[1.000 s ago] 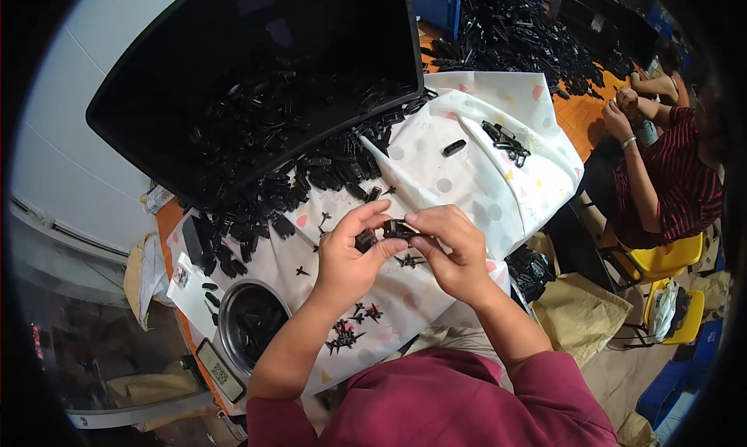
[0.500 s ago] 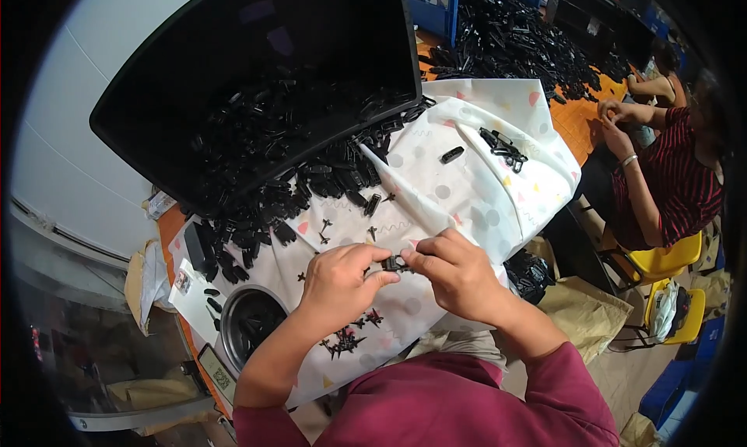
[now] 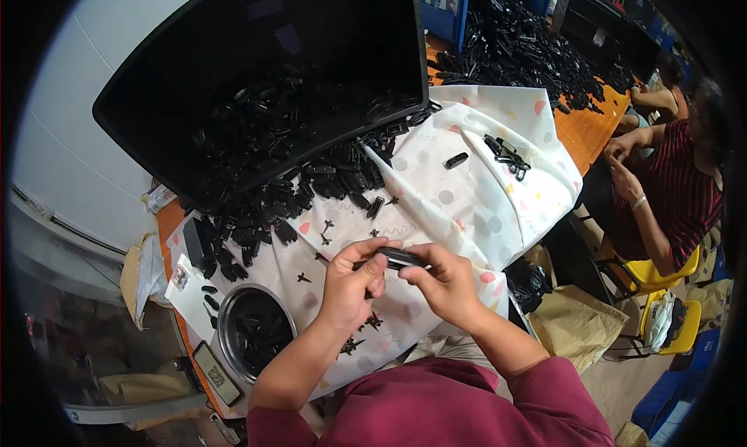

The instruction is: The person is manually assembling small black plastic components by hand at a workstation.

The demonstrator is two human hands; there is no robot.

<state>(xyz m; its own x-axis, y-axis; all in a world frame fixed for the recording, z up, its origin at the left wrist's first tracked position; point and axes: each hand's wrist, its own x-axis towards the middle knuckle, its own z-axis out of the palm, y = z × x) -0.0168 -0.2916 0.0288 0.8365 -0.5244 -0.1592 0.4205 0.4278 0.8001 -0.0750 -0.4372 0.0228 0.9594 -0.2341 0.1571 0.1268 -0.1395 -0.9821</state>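
Note:
Between my two hands is a small, oblong black plastic part [image 3: 400, 256], raised over the patterned white cloth [image 3: 424, 202]. My left hand [image 3: 352, 285] pinches its left end with thumb and fingers. The right end is gripped by my right hand [image 3: 447, 280], thumb below and fingers behind. Small dark cross-shaped pieces [image 3: 303, 277] lie scattered on the cloth around my left hand, some partly hidden by my wrist. Past my hands, a single black part [image 3: 456, 161] and a small cluster of black parts [image 3: 507, 157] rest on the cloth.
A large black bin [image 3: 264, 27] tilts toward me, its black parts [image 3: 284, 202] spilling onto the cloth. At left stand a metal bowl [image 3: 289, 315] of dark pieces and a phone [image 3: 216, 375]. Another heap [image 3: 529, 50] lies at the back right, near a seated person [image 3: 661, 190] in striped clothing.
The part between my hands has been turned and now shows a longer, smooth dark side. My left hand has shifted right and its fingers have curled in more.

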